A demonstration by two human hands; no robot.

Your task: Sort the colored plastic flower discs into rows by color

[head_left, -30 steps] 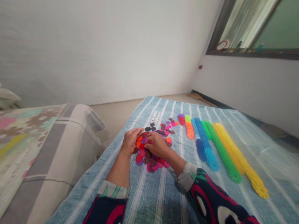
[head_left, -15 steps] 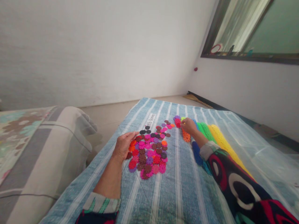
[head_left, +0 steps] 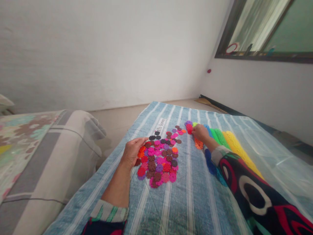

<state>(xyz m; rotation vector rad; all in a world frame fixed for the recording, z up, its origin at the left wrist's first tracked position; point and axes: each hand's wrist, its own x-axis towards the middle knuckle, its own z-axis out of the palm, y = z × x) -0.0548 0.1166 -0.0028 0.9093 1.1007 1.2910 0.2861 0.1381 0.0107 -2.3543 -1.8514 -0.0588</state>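
A loose pile of flower-shaped discs (head_left: 158, 160) in pink, brown, purple, red, orange and black lies on the striped blue cloth (head_left: 176, 202). At its left edge is my left hand (head_left: 134, 151), its fingers drawn together at the tips; whatever lies between them is hidden. My right hand (head_left: 201, 133) is closed, fingertips pinching at a red flower-shaped disc (head_left: 189, 129) at the end of a short row. Beside and under that wrist run rows of overlapping discs: orange (head_left: 199, 143), dark blue (head_left: 209, 161), green (head_left: 221, 137) and yellow (head_left: 241, 151).
Clear plastic sheeting (head_left: 276, 163) lies right of the yellow rows. To the left stands a cloth-covered surface (head_left: 78, 143) with a floral top, separated by tiled floor (head_left: 117, 120). A white wall (head_left: 117, 52) rises behind, and a window (head_left: 264, 32) is at upper right.
The view has shifted slightly, moving everything a little to the right in the picture. Both hands stay at nearly the same places on the cloth.
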